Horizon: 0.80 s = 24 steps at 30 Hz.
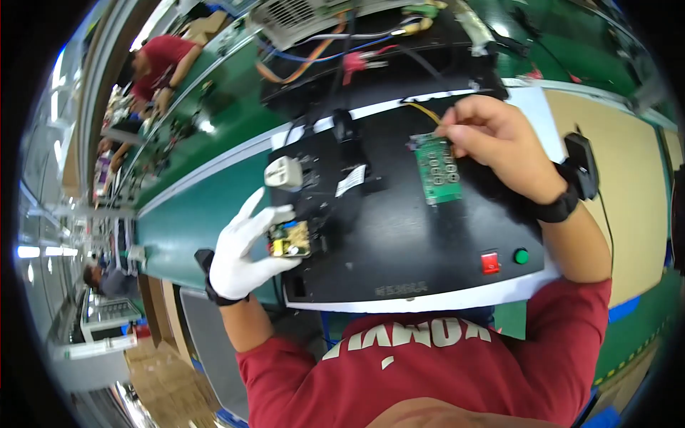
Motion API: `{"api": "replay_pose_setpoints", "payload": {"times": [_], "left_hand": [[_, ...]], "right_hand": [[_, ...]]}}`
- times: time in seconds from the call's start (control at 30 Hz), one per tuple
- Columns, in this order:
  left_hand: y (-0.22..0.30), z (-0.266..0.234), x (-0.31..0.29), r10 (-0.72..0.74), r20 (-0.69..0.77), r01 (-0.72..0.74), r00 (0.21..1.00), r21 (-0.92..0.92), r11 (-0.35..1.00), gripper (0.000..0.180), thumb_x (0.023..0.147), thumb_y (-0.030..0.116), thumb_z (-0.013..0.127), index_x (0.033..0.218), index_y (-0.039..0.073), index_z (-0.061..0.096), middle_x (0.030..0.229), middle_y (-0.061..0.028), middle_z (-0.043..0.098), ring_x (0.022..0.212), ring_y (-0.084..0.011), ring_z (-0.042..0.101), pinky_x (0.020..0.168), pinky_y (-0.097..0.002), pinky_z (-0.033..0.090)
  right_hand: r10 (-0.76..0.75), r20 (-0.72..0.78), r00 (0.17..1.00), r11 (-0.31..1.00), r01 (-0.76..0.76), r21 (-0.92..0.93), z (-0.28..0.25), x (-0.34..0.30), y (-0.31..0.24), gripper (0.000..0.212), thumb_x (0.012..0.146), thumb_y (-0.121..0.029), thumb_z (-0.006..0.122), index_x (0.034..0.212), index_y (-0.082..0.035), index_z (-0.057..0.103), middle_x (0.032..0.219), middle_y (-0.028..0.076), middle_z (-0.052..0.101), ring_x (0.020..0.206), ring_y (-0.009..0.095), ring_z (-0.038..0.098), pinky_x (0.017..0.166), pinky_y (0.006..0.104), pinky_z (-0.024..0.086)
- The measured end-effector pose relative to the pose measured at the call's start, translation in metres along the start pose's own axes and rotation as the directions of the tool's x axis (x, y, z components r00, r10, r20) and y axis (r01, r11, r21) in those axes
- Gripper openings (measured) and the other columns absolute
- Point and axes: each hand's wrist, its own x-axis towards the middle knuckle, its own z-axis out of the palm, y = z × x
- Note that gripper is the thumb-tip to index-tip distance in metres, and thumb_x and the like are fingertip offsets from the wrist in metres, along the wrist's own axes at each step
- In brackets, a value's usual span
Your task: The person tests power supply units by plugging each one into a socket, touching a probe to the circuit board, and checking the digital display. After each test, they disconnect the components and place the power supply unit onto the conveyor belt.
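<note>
In a white glove, my left hand [241, 246] curls its fingers and thumb around a small power circuit board [290, 240] with yellow and blue parts, at the left side of a black test box. My bare right hand [489, 135] is closed, with thumb and forefinger pinching a thin yellow wire [424, 110]. Just under those fingertips lies a green circuit board [438, 171] with several round outlines on it. Whether the fingertips also touch this board's upper edge, I cannot tell.
The black box [385, 242] carries a white socket [283, 172], a red rocker switch [489, 262] and a green button [521, 256]. Behind it are loose cables and a red-clipped lead [357, 64]. Tan board [606, 207] covers the right side. Other people work at far left.
</note>
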Motion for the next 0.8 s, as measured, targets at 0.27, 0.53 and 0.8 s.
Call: {"api": "replay_pose_setpoints", "payload": {"times": [0.27, 0.53, 0.8], "left_hand": [[-0.015, 0.017, -0.014, -0.059, -0.083, 0.02, 0.995, -0.412, 0.911, 0.095, 0.048, 0.0, 0.079, 0.13, 0.016, 0.035, 0.113, -0.0247, 0.051, 0.102, -0.0309, 0.054, 0.09, -0.0396, 0.039], [-0.015, 0.012, -0.01, -0.126, -0.049, 0.106, 0.991, -0.295, 0.95, 0.085, 0.053, 0.014, 0.08, 0.128, 0.018, 0.039, 0.098, -0.0182, 0.061, 0.099, -0.031, 0.057, 0.097, -0.0487, 0.029], [-0.011, -0.006, 0.0, 0.07, 0.006, -0.069, 0.998, -0.095, 0.993, 0.067, 0.056, 0.017, 0.078, 0.114, -0.001, 0.048, 0.099, -0.0133, 0.061, 0.093, -0.0277, 0.058, 0.1, -0.0485, 0.022]], "right_hand": [[0.02, 0.045, 0.999, 0.969, -0.008, -0.246, 0.004, -0.01, -0.003, 0.007, 0.084, -0.005, 0.052, 0.086, 0.0, 0.047, 0.076, 0.003, 0.055, 0.064, 0.005, 0.05, 0.057, 0.0192, 0.043], [-0.307, 0.303, 0.902, 0.598, 0.431, -0.676, 0.007, -0.014, -0.012, 0.015, 0.068, 0.002, 0.061, 0.081, -0.001, 0.054, 0.071, 0.012, 0.056, 0.066, 0.031, 0.056, 0.056, 0.0347, 0.045], [-0.371, 0.246, 0.895, 0.607, 0.434, -0.665, 0.023, -0.008, -0.02, 0.016, 0.063, 0.009, 0.059, 0.074, 0.0, 0.052, 0.068, 0.012, 0.057, 0.058, 0.027, 0.057, 0.051, 0.0309, 0.044]]}}
